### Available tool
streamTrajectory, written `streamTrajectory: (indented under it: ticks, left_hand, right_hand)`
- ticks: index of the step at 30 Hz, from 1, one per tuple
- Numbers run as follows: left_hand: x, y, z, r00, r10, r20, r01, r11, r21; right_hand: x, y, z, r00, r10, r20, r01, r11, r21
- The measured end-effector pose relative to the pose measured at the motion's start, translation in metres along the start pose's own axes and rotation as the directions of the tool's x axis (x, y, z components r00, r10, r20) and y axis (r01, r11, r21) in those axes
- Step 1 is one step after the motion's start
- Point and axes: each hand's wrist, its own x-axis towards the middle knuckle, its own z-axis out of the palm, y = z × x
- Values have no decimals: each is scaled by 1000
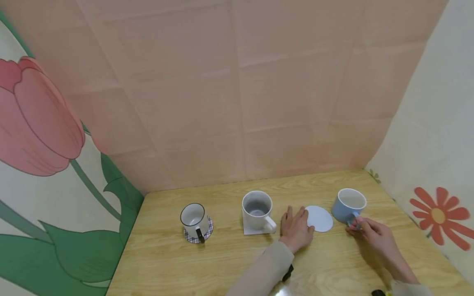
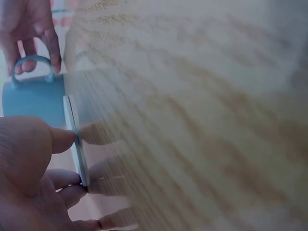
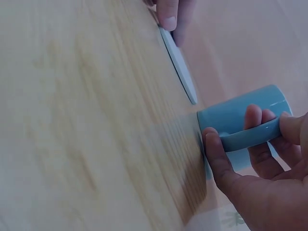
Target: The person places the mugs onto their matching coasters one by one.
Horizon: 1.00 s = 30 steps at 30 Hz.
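On the right of the wooden table stands a blue mug with a pale inside. My right hand grips it by the handle, some fingers passing through the loop. To its left lies a round white coaster, flat on the wood. My left hand holds the coaster at its left edge, with the thumb and fingertips at the rim. In the left wrist view the coaster appears edge-on, close beside the blue mug.
Left of my left hand, a white mug stands on a square white coaster. Farther left, a white mug with a dark rim and black handle sits on a round checked coaster. A pinkish backdrop rises behind the table.
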Motion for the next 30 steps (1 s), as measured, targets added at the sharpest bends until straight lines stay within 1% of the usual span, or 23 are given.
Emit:
streamTrajectory:
  ticks: [4,7,12,15,20,23,30]
  left_hand:
    - [-1,-1,0,1000,24,12,-24,999,43]
    - [0,-2,1,999,36,18,-37,998,58]
    - [-1,-1,-1,999,43,6,-44,995,85]
    - [-2,-1,-2,999,38,1,-38,995,89]
    - [-2,-1,-3,1000,28,6,-28,996,80]
    - [-1,-1,-3,1000,23,9,-23,997,75]
    - [1,-4,-2,1000,18,2,-18,997,81]
  right_hand:
    - [-2,3,-2,1000,-27,10,27,1000,6]
    - [-3,3,-2,999,-46,22,46,999,13]
    - [-3,-1,-2,999,-45,3,45,998,-54]
    - [-4,-5,-2,999,-44,-1,44,996,-72]
    - [-4,-12,-1,998,-57,33,57,998,0]
    - [-5,-17,1,997,-62,45,62,998,12]
    - [-5,-26,1,999,-42,22,43,998,-51]
